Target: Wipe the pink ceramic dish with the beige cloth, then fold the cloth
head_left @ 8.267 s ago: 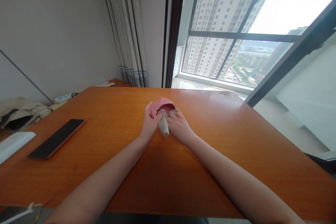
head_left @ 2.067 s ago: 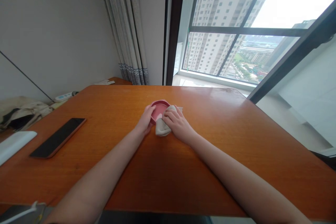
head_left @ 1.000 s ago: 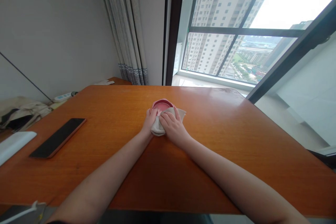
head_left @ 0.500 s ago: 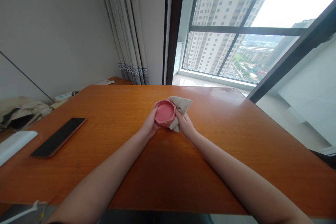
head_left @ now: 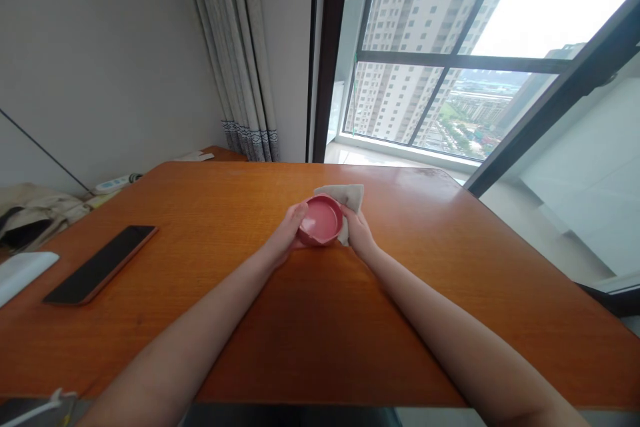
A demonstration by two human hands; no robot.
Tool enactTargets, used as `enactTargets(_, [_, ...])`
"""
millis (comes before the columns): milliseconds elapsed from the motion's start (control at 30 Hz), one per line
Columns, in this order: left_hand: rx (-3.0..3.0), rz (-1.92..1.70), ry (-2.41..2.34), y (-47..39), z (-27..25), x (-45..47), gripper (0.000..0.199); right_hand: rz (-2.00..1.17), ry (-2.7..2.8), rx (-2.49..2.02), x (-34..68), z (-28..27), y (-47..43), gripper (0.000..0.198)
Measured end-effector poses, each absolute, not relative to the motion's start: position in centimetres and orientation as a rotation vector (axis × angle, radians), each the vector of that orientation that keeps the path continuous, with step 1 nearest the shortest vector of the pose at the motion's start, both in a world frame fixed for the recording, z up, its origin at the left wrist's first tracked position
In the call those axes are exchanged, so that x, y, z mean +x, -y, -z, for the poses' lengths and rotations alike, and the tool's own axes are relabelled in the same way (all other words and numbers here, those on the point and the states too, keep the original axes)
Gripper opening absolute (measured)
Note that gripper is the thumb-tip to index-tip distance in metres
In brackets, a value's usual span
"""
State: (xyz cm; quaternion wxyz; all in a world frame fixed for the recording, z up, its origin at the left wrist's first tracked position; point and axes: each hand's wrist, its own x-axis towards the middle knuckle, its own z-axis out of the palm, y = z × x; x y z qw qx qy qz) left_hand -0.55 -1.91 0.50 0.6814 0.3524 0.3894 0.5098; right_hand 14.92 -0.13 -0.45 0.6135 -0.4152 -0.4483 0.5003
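The left hand (head_left: 286, 232) of the person is curled around the left side of a pink bowl (head_left: 321, 221), with the thumb laid over the rim and the other fingers partly hidden behind and below it. The right hand (head_left: 361, 233) is bent closed on a light grey cloth (head_left: 351, 195), and its thumb reaches the right edge of the bowl. How tightly the fingers of this hand are pressed, I cannot tell, because the bowl and the cloth cover them.

The bowl is between the two hands, over the middle of the far half of the desk (head_left: 320, 327). It is shallow, and its opening is tilted toward the person, so the round inside can be seen. The inner floor is smooth and pink, with a soft pale shine at the left. The wall is low, the rim is rather thick, and the outer side looks angular at the near edge. Whether the bowl touches the desk is not clear.

The cloth stands out behind the bowl at the upper right, with one pointed corner, and a smaller piece of it hangs below, beside the right hand.

On the left part of the desk lies a dark phone (head_left: 103, 265), and near it a white object (head_left: 25, 275), cut by the picture's edge.
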Motion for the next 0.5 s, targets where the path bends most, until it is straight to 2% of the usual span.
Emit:
enactTargets(67, [0.819,-1.142,-0.958,1.7,-0.4,-0.7,0.053,-1.209,1.057,-0.969,14.7,0.8,0.2,0.04])
enactTargets(167, [0.794,-1.262,-0.99,1.7,-0.2,-0.4,0.051,-1.192,1.046,-0.952,13.0,1.3,1.4,0.052])
enactTargets(267, [0.763,-1.426,-0.927,1.8,-0.1,-0.1,0.06,-1.146,1.043,-0.956,11.6,1.5,2.5,0.059])
enactTargets(333, [0.802,-1.424,-0.894,1.8,-0.1,-0.1,0.064,-1.131,1.018,-0.973,11.7,1.4,2.5,0.057])
enactTargets(500, [0.921,-1.264,-1.028,1.5,-0.1,-0.9,0.062,-1.234,0.933,-0.965,14.1,0.7,0.4,0.046])
